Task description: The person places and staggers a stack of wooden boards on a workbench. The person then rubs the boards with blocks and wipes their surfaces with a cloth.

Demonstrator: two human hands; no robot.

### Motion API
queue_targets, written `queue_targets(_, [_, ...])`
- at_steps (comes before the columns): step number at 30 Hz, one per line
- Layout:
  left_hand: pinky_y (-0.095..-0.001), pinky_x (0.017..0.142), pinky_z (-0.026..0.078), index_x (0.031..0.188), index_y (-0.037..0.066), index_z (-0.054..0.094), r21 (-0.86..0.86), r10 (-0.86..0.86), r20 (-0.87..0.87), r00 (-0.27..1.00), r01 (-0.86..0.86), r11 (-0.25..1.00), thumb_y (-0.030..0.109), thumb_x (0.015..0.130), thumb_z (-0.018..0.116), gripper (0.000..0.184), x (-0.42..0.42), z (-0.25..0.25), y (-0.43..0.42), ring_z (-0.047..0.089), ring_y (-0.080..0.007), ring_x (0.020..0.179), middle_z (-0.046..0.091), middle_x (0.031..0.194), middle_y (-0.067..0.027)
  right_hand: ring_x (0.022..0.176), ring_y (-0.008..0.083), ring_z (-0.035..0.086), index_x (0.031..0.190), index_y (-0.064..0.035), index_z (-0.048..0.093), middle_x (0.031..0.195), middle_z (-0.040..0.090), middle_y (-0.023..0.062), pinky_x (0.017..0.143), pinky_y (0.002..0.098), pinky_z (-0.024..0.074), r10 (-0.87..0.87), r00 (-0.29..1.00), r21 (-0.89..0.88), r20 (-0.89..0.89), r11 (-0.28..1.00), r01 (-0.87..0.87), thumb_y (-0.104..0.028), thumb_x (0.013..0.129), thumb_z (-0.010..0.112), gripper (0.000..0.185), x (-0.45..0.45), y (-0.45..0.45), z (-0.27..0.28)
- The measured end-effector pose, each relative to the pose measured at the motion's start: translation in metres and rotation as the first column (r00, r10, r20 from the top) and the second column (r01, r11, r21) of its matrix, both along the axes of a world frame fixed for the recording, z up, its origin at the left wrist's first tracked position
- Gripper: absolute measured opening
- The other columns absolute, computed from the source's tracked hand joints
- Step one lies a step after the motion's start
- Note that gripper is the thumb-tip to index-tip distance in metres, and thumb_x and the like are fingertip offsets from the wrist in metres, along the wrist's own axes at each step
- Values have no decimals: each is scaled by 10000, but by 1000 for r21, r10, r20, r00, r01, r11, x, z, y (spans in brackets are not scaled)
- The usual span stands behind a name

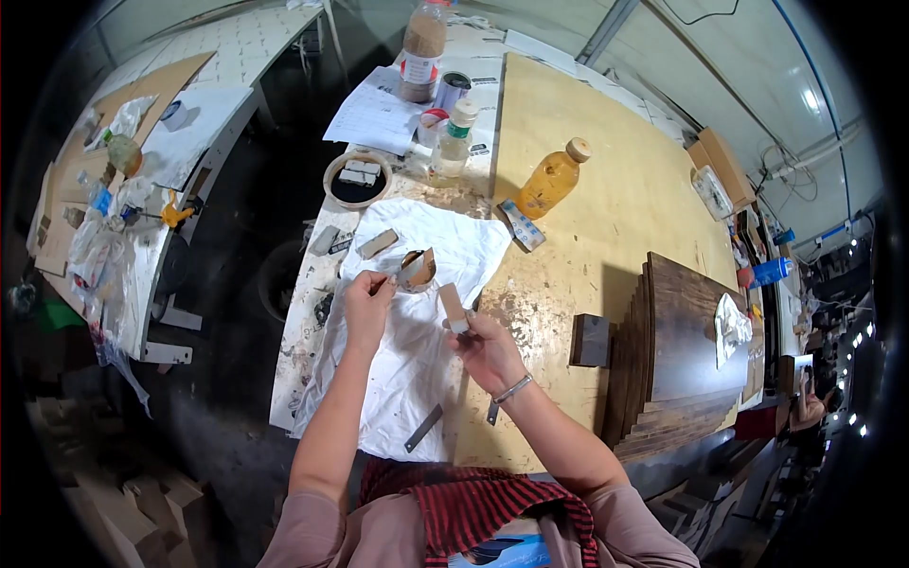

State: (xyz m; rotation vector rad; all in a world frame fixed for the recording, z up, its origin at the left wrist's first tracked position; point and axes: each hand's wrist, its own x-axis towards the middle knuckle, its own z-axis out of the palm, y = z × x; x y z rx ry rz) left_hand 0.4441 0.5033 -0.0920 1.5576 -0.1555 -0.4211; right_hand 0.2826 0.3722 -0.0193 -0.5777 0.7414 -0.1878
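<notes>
My right hand (488, 352) grips a small flat tan block (451, 303) between thumb and fingers, over the right edge of the white cloth (398, 350). Close to a small round tin (417, 276) with brown contents, my left hand (367, 301) is closed in a pinch; what its fingertips hold is too small to make out. A thin pale strip and a brown piece stick up at the tin's mouth. Another tan block (379, 243) lies on the cloth behind the tin. A dark flat metal strip (423, 428) rests on the cloth near my body.
Behind stand a yellow bottle (554, 180), a clear bottle (453, 144), a large jar (422, 52) and a bowl of dark liquid (358, 180) with a pale block. At right are stacked dark brown boards (686, 331) and a dark block (590, 341). A cluttered table (204, 123) stands left.
</notes>
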Motion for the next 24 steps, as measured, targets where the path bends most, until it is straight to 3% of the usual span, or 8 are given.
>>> queue_targets(3, [-241, 701, 462, 1008, -23, 684, 273, 91, 430, 898, -226, 935, 55, 896, 687, 136, -14, 26, 11, 569, -71, 793, 669, 891, -21, 911, 238, 647, 1041, 14, 609, 1009, 673, 145, 767, 355, 577, 7, 998, 50, 63, 999, -10, -157, 993, 583, 180, -11, -4, -8])
queue_targets(6, [-248, 747, 476, 1102, -20, 693, 57, -29, 167, 985, 20, 998, 95, 919, 688, 216, -42, 58, 20, 585, -78, 865, 687, 993, -33, 819, 217, 651, 1071, 78, 603, 1024, 677, 168, 731, 302, 570, -26, 997, 114, 74, 993, 18, -133, 1015, 528, 231, -14, 5, 14])
queue_targets(7, [-248, 804, 476, 1159, -16, 689, -186, -111, -47, 993, 100, 977, 119, 941, 679, 257, -56, 63, 17, 596, -91, 905, 694, 1044, -39, 829, 222, 661, 1078, 69, 604, 1026, 678, 165, 734, 303, 579, -19, 992, 136, 122, 991, 2, -135, 1016, 532, 225, -16, 7, 11])
queue_targets(10, [-300, 938, 479, 1276, -74, 598, -521, -410, -303, 860, 211, 827, 33, 963, 572, 332, -80, 70, 12, 622, -179, 1103, 652, 1250, -123, 852, 233, 686, 1100, 44, 606, 1036, 682, 157, 744, 305, 600, -15, 976, 189, 219, 982, -27, -141, 1017, 541, 212, -25, 13, 4])
queue_targets(13, [-344, 977, 485, 1302, -103, 550, -591, -526, -355, 773, 250, 767, 21, 969, 538, 356, -93, 72, 11, 619, -220, 1128, 619, 1297, -162, 863, 229, 697, 1135, 17, 601, 1059, 681, 143, 755, 312, 612, -36, 975, 235, 219, 972, -17, -133, 1018, 537, 200, -36, 17, 7])
queue_targets(18, [-367, 974, 504, 1258, -91, 551, -594, -483, -385, 786, 190, 782, 86, 972, 558, 337, -122, 72, 2, 628, -256, 1093, 642, 1205, -172, 870, 223, 704, 1102, 16, 623, 1019, 690, 138, 767, 302, 613, -12, 964, 258, 265, 964, -59, -147, 1013, 553, 199, -67, 17, 9])
queue_targets(22, [-398, 952, 491, 1274, 4, 570, -778, -615, -306, 727, 181, 601, 126, 969, 575, 328, -136, 87, -3, 613, -240, 1033, 625, 1194, -127, 827, 179, 660, 1077, 18, 645, 998, 683, 99, 763, 296, 563, 150, 967, 121, 206, 977, -177, -256, 983, 621, 291, -96, -4, 19])
queue_targets(24, [-503, 985, 439, 1291, 61, 564, -803, -448, -354, 821, -20, 596, 126, 916, 650, 391, -141, 56, -9, 594, -240, 1099, 638, 1174, -100, 777, 152, 656, 1019, 25, 671, 945, 697, 94, 744, 293, 564, 122, 983, -70, 138, 991, -114, -205, 973, 622, 239, -124, -36, 48])
